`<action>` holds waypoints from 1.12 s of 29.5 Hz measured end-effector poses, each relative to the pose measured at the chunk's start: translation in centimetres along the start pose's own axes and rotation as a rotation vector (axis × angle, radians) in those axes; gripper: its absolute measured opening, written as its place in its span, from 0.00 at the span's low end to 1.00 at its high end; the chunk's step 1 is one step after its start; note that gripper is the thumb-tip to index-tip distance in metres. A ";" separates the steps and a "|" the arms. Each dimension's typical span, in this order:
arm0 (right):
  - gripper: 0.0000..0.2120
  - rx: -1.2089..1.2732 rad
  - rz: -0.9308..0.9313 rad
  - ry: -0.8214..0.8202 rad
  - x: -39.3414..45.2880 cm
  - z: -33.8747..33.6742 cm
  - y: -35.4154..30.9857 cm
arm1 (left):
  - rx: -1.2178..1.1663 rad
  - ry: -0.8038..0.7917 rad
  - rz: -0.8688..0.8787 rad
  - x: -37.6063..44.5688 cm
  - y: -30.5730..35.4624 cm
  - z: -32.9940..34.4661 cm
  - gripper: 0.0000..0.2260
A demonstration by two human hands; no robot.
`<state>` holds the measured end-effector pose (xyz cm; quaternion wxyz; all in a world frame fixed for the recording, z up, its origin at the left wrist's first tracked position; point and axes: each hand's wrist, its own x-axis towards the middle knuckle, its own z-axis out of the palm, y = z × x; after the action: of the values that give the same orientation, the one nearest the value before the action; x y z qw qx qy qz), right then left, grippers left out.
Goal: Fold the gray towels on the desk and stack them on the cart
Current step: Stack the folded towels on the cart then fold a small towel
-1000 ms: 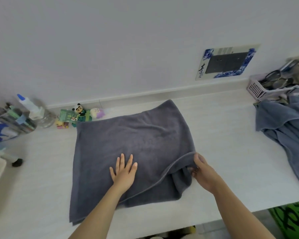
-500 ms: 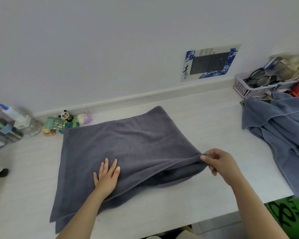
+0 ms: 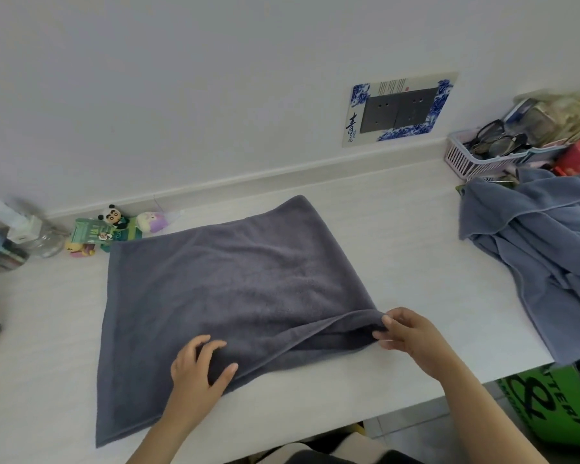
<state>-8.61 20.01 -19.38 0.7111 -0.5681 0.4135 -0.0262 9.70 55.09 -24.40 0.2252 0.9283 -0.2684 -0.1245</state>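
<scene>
A dark gray towel point(image 3: 228, 289) lies folded over on the white desk point(image 3: 399, 236), its near right corner lifted a little. My right hand point(image 3: 407, 336) pinches that corner at the towel's right edge. My left hand point(image 3: 200, 368) sits on the towel's near edge with fingers curled into the cloth, gripping a bunch of it. A second, bluish gray towel point(image 3: 543, 249) lies crumpled at the desk's right end and hangs over the front edge. No cart is in view.
Small toy figures and a green packet point(image 3: 111, 229) stand by the wall behind the towel. Bottles and jars point(image 3: 10, 236) crowd the left end. A pink basket point(image 3: 476, 159) with glasses sits at the back right. A green box point(image 3: 556, 403) stands below the desk's right end.
My left hand went from lying flat on the towel to curling its fingers into the cloth. My right hand has drawn the corner out to the right, flattening the fold.
</scene>
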 end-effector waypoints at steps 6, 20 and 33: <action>0.09 -0.016 0.004 0.127 0.8 1.4 0.7 | -0.089 -0.128 0.064 -2.1 -1.7 0.8 0.11; 0.08 0.111 0.113 0.570 -1.0 3.7 2.5 | -0.065 -0.061 0.117 -4.0 -1.8 0.7 0.10; 0.10 0.152 0.060 0.757 -0.6 3.3 4.1 | 0.297 -0.247 0.010 -2.6 -2.1 0.8 0.37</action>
<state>-8.72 24.39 -22.42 0.5487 -0.4515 0.6601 -0.2436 8.23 57.83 -25.84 0.0517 0.9277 -0.3139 -0.1952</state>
